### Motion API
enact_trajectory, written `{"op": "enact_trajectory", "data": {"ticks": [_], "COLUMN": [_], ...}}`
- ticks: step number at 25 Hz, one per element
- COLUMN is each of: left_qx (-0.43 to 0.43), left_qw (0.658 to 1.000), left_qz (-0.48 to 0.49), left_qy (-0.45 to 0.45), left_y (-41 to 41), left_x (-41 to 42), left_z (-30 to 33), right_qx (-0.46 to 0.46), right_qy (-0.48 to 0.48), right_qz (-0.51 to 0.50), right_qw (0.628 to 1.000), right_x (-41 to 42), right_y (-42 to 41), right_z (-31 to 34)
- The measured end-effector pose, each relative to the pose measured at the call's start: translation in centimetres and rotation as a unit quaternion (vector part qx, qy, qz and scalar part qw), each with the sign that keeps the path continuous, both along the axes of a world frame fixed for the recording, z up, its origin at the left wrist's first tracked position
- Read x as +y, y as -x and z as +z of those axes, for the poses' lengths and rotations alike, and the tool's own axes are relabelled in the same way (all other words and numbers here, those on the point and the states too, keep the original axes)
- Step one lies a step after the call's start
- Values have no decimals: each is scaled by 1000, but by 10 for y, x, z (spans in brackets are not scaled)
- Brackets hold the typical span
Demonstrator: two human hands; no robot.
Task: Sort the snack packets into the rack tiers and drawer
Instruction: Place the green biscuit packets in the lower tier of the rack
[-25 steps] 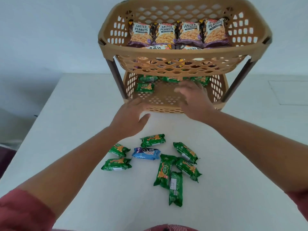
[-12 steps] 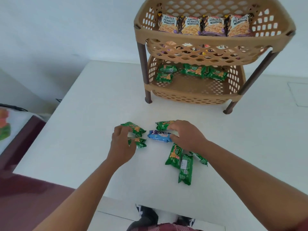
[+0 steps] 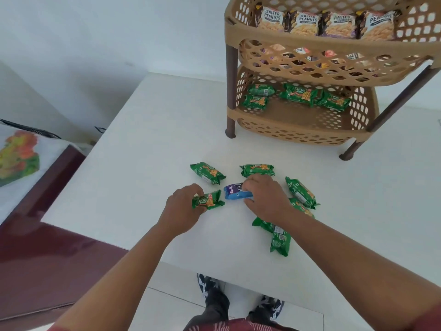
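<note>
On the white table, my left hand (image 3: 183, 209) grips a green biscuit packet (image 3: 208, 200), lifted slightly. My right hand (image 3: 267, 199) closes its fingers on the blue packet (image 3: 235, 192) lying beside it. Several more green packets lie loose around them, such as one (image 3: 207, 172) to the far left and one (image 3: 257, 170) just beyond my right hand. The tan two-tier rack (image 3: 303, 120) stands at the back right. Its lower tier holds several green packets (image 3: 298, 93). Its top tier holds salted peanut packets (image 3: 307, 22).
The table's left edge (image 3: 95, 149) drops to a dark maroon surface (image 3: 47, 259). Its near edge lies just under my forearms, with my shoes (image 3: 214, 290) on the tiled floor below. A colourful printed cloth (image 3: 19, 156) lies far left.
Both hands came back from the rack's lower tier to the loose pile. My left hand has picked up a green packet, and my right has taken hold of the blue one. The view shifted left.
</note>
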State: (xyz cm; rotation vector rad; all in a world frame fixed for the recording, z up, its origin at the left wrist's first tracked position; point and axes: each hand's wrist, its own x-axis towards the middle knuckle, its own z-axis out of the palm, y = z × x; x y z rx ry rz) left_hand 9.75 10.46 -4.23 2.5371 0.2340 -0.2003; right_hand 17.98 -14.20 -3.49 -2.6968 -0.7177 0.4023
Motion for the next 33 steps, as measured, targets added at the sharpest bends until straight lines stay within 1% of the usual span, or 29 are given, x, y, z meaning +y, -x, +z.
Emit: {"op": "enact_trajectory", "data": {"ticks": [3, 7, 10, 15, 17, 20, 23, 25, 28, 31, 33], "left_qx": [14, 45, 47, 41, 40, 30, 22, 21, 28, 31, 30], "left_qw": [1000, 999, 999, 999, 999, 1000, 1000, 1000, 1000, 999, 999], "left_qz": [-9, -14, -16, 2, 1, 8, 4, 3, 3, 3, 0], "left_qy": [1, 3, 1, 8, 0, 7, 8, 4, -5, -19, -23], "left_y": [7, 11, 12, 11, 9, 8, 6, 5, 3, 3, 2], "left_x": [4, 8, 8, 6, 3, -2, -6, -7, -7, -9, -10], "left_z": [-2, -7, -10, -12, -12, -14, -15, -16, -17, -18, -19], "right_qx": [-2, 17, 20, 18, 16, 23, 68, 92, 124, 160, 182], "right_qy": [-2, -5, -10, 29, 20, -16, -62, -115, -202, -261, -325], "right_qz": [-3, -9, -13, -1, -13, -37, -63, -79, -133, -184, -215], "right_qw": [1000, 1000, 1000, 999, 1000, 999, 994, 986, 962, 934, 903], "right_x": [6, 12, 13, 12, 11, 10, 8, 7, 7, 7, 6], "right_y": [4, 6, 4, 4, 4, 3, 1, -1, -1, -4, -6], "right_z": [-4, -10, -12, -10, -10, -9, -8, -7, -2, 3, 6]}}
